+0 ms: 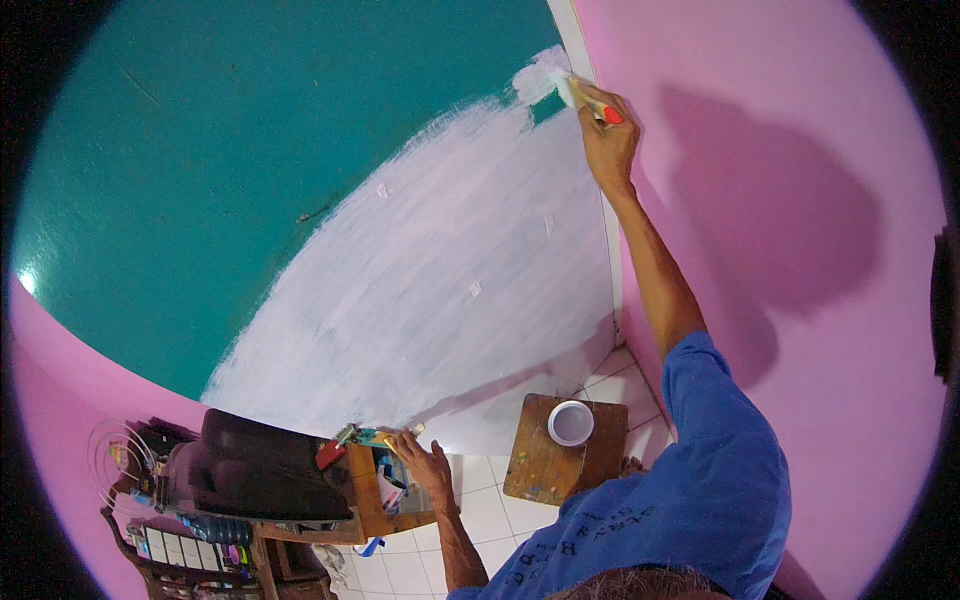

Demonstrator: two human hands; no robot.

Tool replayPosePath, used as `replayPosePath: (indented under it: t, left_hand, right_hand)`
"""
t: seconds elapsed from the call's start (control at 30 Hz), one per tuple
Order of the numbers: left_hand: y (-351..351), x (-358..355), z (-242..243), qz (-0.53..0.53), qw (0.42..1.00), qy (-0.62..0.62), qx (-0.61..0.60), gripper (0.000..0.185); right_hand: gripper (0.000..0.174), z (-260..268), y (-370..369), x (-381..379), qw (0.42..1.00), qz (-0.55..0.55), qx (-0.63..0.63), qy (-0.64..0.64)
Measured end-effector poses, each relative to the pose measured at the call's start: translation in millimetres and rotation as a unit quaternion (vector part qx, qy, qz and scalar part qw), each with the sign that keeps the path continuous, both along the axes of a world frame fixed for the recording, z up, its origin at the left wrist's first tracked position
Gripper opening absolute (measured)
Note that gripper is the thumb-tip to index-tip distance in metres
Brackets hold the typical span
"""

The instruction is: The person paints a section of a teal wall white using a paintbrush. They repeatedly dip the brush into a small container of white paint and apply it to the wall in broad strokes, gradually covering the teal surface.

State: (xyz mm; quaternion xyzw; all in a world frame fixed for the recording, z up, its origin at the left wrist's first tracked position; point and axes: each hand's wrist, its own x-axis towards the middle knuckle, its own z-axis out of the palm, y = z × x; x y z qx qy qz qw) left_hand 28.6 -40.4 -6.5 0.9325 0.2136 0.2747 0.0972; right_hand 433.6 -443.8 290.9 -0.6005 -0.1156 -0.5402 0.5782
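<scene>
My right hand [609, 142] grips a paintbrush [592, 103] with a pale handle and a red end. Its bristles rest on the teal wall [262, 120], close to the white corner trim [576, 45]. Around and below the brush spreads fresh whitish paint [442, 262], streaked, with a small teal patch showing through beside the bristles. Lower down, my left hand [427, 465] has its fingers apart at the edge of a wooden cabinet [367, 480], near small items on its top. A round tub of pale paint [571, 424] sits on a paint-spotted wooden stool [536, 465].
A pink wall [795, 90] meets the painted wall at the right, bearing my shadow. At lower left are a large dark covered object [262, 472], a wire fan guard [120, 465] and a shelf [187, 577] with assorted goods. White floor tiles [480, 517] lie below.
</scene>
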Motion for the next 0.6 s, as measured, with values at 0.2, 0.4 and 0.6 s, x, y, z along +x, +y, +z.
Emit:
replayPosePath:
  t: [0.2,0.4,0.6]
  left_hand:
    - [-2,2,-2,-0.014,1.0,-0.022,0.002,0.082]
    - [4,-1,-6,-0.009,0.999,-0.026,0.018,0.082]
    - [-1,4,-6,0.028,0.999,-0.01,-0.013,0.082]
  right_hand:
    - [0.03,-20,-8,4,0.999,-0.005,-0.032,0.016]
    - [0.025,7,-34,6,0.998,-0.041,-0.047,0.006]
    - [0.028,84,-55,40,0.996,0.032,0.005,-0.078]
